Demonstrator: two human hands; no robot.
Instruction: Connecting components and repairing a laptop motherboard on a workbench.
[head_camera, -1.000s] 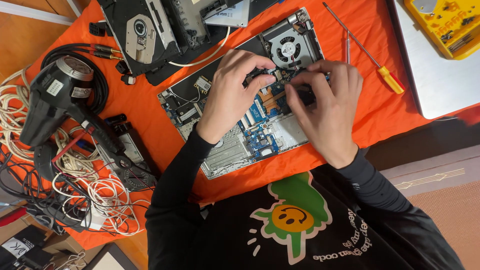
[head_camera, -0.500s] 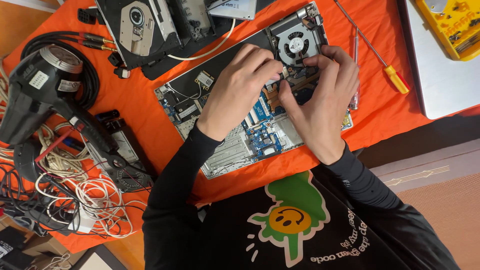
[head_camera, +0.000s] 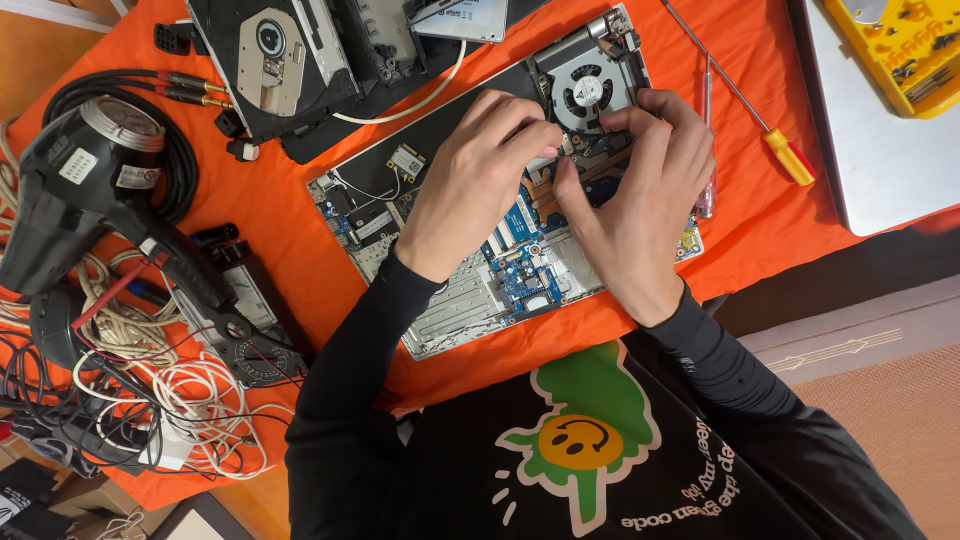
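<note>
We work over the opened laptop base with its exposed blue circuit board (head_camera: 510, 265), which lies flat on the orange cloth-covered table (head_camera: 300, 230) so that every component faces up. Our left hand (head_camera: 480, 180) rests on the board's middle with fingertips bent together, pinching at a small part next to the round black cooling fan (head_camera: 585, 92); what it grips is hidden under the fingers. Our right hand (head_camera: 640, 200) meets it from the opposite side, fingers curled at the same spot, apparently to steady it; whether it holds anything, we cannot tell. The orange-handled screwdriver (head_camera: 760, 125) lies released just right of the base, within reach. A removed optical drive (head_camera: 285, 55) sits above the base, a black heat gun (head_camera: 90, 190) well left.
</note>
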